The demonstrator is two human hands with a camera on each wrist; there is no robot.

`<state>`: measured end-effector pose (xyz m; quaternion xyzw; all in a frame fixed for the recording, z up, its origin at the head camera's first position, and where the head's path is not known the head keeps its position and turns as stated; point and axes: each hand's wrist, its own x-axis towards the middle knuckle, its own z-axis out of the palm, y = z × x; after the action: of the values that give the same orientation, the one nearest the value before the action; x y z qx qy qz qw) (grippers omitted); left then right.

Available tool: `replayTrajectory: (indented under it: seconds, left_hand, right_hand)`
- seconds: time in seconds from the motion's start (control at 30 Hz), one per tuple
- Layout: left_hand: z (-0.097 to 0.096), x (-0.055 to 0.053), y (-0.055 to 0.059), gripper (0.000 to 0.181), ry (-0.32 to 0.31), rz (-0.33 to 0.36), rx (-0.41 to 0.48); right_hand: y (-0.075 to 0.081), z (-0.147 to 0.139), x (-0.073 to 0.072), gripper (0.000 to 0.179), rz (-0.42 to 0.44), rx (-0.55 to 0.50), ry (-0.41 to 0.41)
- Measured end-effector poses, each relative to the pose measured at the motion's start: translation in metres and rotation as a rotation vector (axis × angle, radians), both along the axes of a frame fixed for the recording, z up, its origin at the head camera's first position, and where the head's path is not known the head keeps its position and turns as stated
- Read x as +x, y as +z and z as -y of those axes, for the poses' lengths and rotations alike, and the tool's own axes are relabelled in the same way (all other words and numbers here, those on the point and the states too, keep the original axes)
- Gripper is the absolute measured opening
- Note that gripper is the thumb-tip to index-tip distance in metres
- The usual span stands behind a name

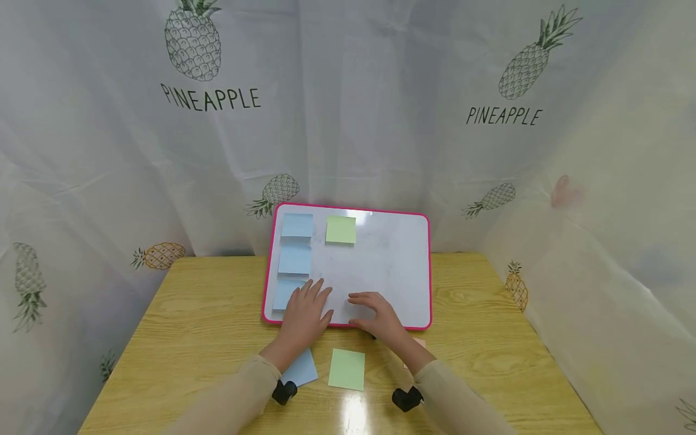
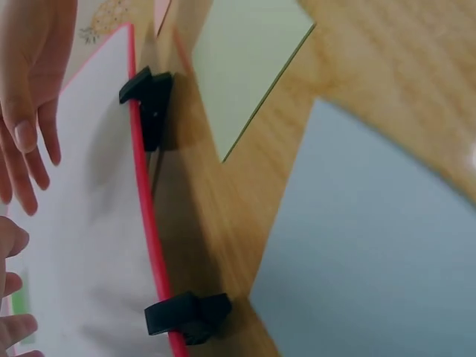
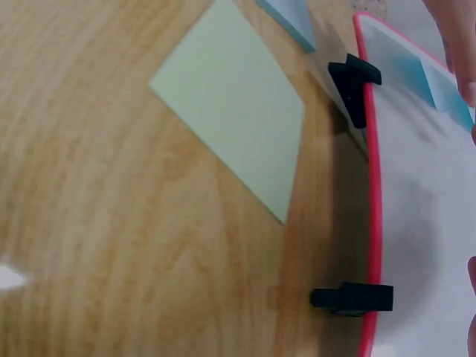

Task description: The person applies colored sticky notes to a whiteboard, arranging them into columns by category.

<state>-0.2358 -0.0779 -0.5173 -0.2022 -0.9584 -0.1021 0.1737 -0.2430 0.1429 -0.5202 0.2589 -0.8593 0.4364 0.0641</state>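
A whiteboard [image 1: 375,266] with a pink rim leans against the curtain. Down its left side run three blue sticky notes, and a green sticky note [image 1: 341,230] is beside the top one. My left hand [image 1: 304,317] is over the board's lower left, fingers spread, partly covering the lowest blue note [image 1: 285,295]; whether it touches the note I cannot tell. My right hand [image 1: 380,320] hovers by the lower middle of the board, thumb and fingers apart, holding nothing. Only fingertips of the left hand [image 2: 13,320] show in the left wrist view.
On the wooden table, a blue sticky pad [image 1: 302,370] lies partly under the left wrist, with a green sticky pad [image 1: 347,370] beside it. The right forearm mostly hides an orange-pink pad [image 1: 420,342]. Black clips [image 2: 186,316] grip the board's bottom rim. A pineapple-print curtain [image 1: 359,121] surrounds the table.
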Motion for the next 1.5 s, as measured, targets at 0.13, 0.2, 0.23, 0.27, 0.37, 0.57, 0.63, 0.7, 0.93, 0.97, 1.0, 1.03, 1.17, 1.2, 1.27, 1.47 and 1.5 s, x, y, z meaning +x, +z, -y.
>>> replayTrajectory:
  seconds: [0.13, 0.2, 0.23, 0.27, 0.37, 0.57, 0.63, 0.7, 0.93, 0.97, 1.0, 1.03, 1.17, 1.2, 1.27, 1.47, 1.5]
  left_hand:
    - [0.001, 0.012, -0.006, 0.051, -0.028, -0.015, 0.005]
    - [0.001, 0.018, -0.009, 0.051, -0.049, -0.017, 0.019]
    - [0.002, 0.022, -0.010, 0.052, -0.062, -0.017, 0.031]
    - [0.002, 0.025, -0.011, 0.053, -0.076, -0.020, 0.040]
    - [0.004, 0.034, -0.017, 0.055, -0.118, -0.036, 0.075]
    - [0.006, 0.050, -0.027, 0.048, -0.183, 0.001, 0.161]
    - [0.006, 0.054, -0.030, 0.045, -0.211, 0.080, 0.235]
    - [0.007, 0.057, -0.032, 0.042, -0.234, 0.187, 0.320]
    - [0.011, 0.058, -0.047, 0.037, -0.281, 0.530, 0.526]
    - [0.011, 0.057, -0.050, 0.036, -0.282, 0.556, 0.547]
    - [0.011, 0.056, -0.053, 0.035, -0.283, 0.574, 0.567]
    - [0.012, 0.056, -0.056, 0.034, -0.283, 0.589, 0.584]
    - [0.014, 0.052, -0.063, 0.032, -0.277, 0.623, 0.626]
    - [0.014, 0.052, -0.064, 0.032, -0.280, 0.628, 0.626]
    - [0.015, 0.051, -0.066, 0.033, -0.291, 0.632, 0.619]
    - [0.015, 0.051, -0.069, 0.039, -0.335, 0.582, 0.584]
    - [0.014, 0.052, -0.070, 0.040, -0.339, 0.569, 0.582]
  right_hand:
    - [-0.007, -0.003, 0.009, 0.044, 0.017, -0.018, 0.019]
    - [-0.011, -0.004, 0.014, 0.044, 0.016, -0.023, 0.037]
    - [-0.012, -0.004, 0.017, 0.044, 0.015, -0.026, 0.047]
    - [-0.013, -0.005, 0.020, 0.044, 0.011, -0.027, 0.057]
    - [-0.018, -0.005, 0.029, 0.045, 0.000, -0.017, 0.072]
    - [-0.027, -0.006, 0.043, 0.046, 0.056, -0.006, 0.072]
    - [-0.031, -0.006, 0.047, 0.045, 0.073, -0.021, 0.078]
    - [-0.034, -0.007, 0.051, 0.044, 0.097, -0.038, 0.090]
    - [-0.045, -0.006, 0.063, 0.036, 0.221, 0.003, 0.108]
    - [-0.047, -0.006, 0.064, 0.036, 0.241, 0.008, 0.111]
    - [-0.048, -0.005, 0.064, 0.036, 0.261, 0.004, 0.118]
    - [-0.049, -0.005, 0.065, 0.035, 0.275, -0.002, 0.127]
    - [-0.055, -0.003, 0.065, 0.041, 0.306, -0.023, 0.170]
    - [-0.056, -0.002, 0.065, 0.043, 0.311, -0.022, 0.179]
    - [-0.058, -0.002, 0.066, 0.048, 0.322, -0.017, 0.193]
    - [-0.063, -0.001, 0.067, 0.055, 0.317, 0.044, 0.214]
    - [-0.063, -0.001, 0.067, 0.055, 0.310, 0.055, 0.215]
